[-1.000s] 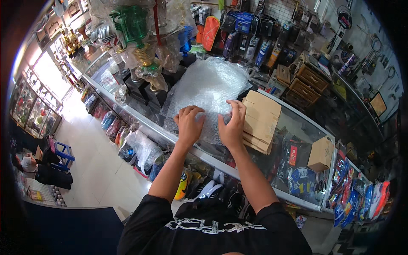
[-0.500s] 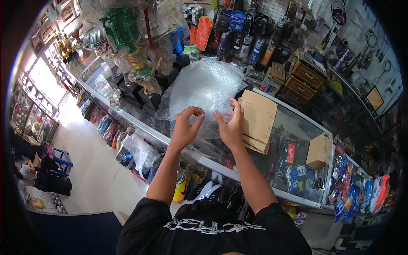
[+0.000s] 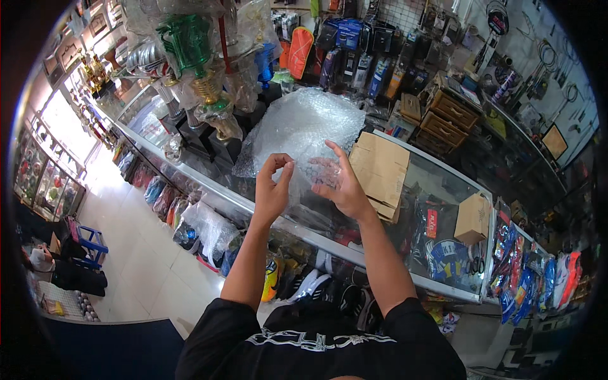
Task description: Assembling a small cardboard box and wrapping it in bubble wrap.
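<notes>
My left hand [image 3: 272, 190] is raised over the near edge of the glass counter [image 3: 304, 232], thumb and index fingertips pressed together. Whatever lies in that pinch is too small or too clear to make out. To its right my right hand [image 3: 345, 187] is open, fingers spread and thumb apart, palm turned toward the left hand. Behind both hands a crumpled sheet of clear bubble wrap [image 3: 310, 117] lies on the counter. Folded brown cardboard [image 3: 381, 168] rests just right of my right hand.
Trophies in plastic, one a green cup [image 3: 185, 44], crowd the counter's left. A small brown box [image 3: 472, 218] sits at its right end. Wooden drawers [image 3: 448, 118] stand behind. Shoes [image 3: 310, 285] and wrapped goods lie below the counter. A blue stool [image 3: 92, 246] is at far left.
My right hand has spread its fingers and turned its palm more toward the left. My left thumb and fingertip have come together. The bubble wrap and cardboard stay in place.
</notes>
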The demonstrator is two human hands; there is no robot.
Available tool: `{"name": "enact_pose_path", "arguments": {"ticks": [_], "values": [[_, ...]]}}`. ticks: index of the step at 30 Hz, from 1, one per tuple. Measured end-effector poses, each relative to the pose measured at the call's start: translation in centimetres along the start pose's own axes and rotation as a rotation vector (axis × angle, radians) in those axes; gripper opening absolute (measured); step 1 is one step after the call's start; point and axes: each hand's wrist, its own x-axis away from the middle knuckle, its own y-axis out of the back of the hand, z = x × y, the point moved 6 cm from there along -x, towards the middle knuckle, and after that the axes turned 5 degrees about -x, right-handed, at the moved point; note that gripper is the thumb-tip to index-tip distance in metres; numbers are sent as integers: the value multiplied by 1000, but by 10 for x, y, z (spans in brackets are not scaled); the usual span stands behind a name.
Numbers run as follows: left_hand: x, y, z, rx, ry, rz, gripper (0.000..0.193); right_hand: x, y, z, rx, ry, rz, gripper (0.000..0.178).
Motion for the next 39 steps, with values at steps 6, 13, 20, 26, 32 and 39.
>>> {"name": "enact_pose_path", "arguments": {"ticks": [6, 13, 20, 26, 32, 39], "values": [[8, 4, -23, -17, -1, -15, 16, 13, -11, 32, 19, -3, -68, 97], [27, -49, -55, -70, -74, 135, 16, 60, 27, 84, 401, 136, -254, 80], [64, -138, -87, -227, -324, 367, 39, 155, 86, 129, 814, 34, -465, 85], [115, -218, -110, -355, -509, 597, 65, 240, 135, 136, 890, -27, -623, 84], [155, -281, -112, -369, -528, 891, 73, 301, 150, 147, 896, -57, -761, 79], [186, -329, -101, -592, -416, 1266, 87, 332, 149, 144, 1286, -176, -840, 68]]}}
